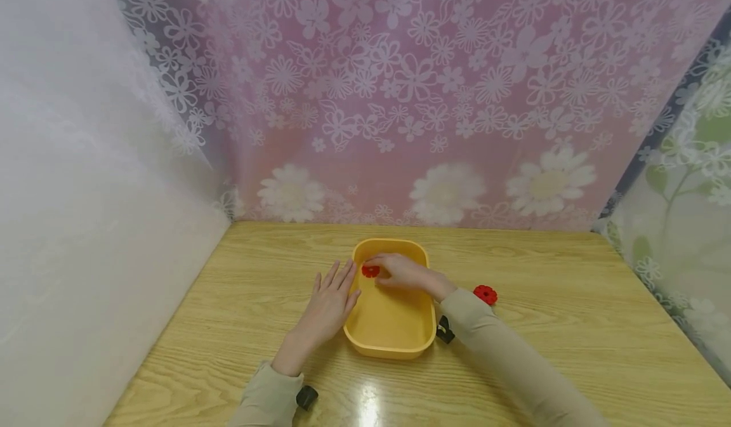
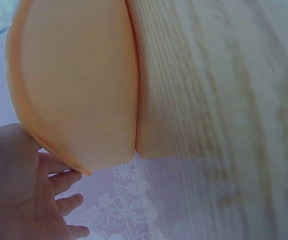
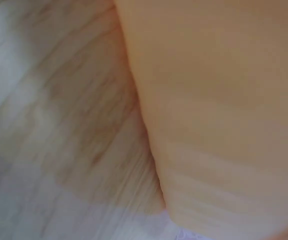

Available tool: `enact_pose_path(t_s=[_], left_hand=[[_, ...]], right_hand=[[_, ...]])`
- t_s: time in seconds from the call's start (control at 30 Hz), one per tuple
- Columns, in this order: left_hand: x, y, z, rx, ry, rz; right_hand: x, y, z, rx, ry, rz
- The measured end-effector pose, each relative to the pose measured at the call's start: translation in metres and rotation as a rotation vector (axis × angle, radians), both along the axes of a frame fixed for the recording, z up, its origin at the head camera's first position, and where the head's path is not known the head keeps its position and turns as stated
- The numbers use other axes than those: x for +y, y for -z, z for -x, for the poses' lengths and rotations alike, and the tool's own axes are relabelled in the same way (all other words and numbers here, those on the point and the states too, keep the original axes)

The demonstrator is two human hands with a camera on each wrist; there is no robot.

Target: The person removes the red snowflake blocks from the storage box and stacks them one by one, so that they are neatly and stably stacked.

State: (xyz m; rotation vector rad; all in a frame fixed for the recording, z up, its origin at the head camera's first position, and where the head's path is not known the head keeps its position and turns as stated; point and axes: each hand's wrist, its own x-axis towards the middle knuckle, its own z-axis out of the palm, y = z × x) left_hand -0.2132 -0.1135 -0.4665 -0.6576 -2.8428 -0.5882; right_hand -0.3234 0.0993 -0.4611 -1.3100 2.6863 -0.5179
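A yellow plastic bin (image 1: 391, 353) stands on the wooden table. My right hand (image 1: 402, 271) reaches over its right wall, the curled fingers and thumb pinching a red flower-shaped piece (image 1: 370, 272) inside near the far left corner. Those fingers partly cover the piece. At the left rim my left hand (image 1: 328, 303) rests with fingers mostly straight. The left wrist view shows that hand (image 2: 14, 182) against the edge of the bin (image 2: 79, 85). Only the outer wall of the bin (image 3: 219, 120) and the table fill the right wrist view; the right hand is out of it.
Another red flower-shaped piece (image 1: 485, 294), with a dark centre, lies on the table (image 1: 548, 325) right of the bin, beyond the right sleeve (image 1: 502, 344). Floral cloth (image 1: 400, 97) hangs behind the table. A pale sheet (image 1: 97, 192) bounds the left side.
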Motion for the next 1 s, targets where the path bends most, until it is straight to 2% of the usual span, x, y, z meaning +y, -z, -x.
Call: enact_pose_path(t_s=[0.23, 0.5, 0.87, 1.0], left_hand=[[0.0000, -0.0002, 0.0000, -0.010, -0.004, -0.002], [-0.0005, -0.0001, -0.0004, -0.009, -0.003, 0.004], [-0.0004, 0.0001, -0.0001, -0.012, -0.005, -0.002], [-0.0002, -0.0003, -0.0006, -0.011, -0.005, -0.004]], right_hand=[[0.0000, -0.0009, -0.0002, 0.008, 0.003, -0.027], [-0.0003, -0.0032, -0.0014, 0.029, -0.022, -0.012], [0.0006, -0.0039, -0.0047, -0.055, 0.081, -0.017], [0.0017, -0.0042, -0.0070, -0.060, 0.103, 0.002]])
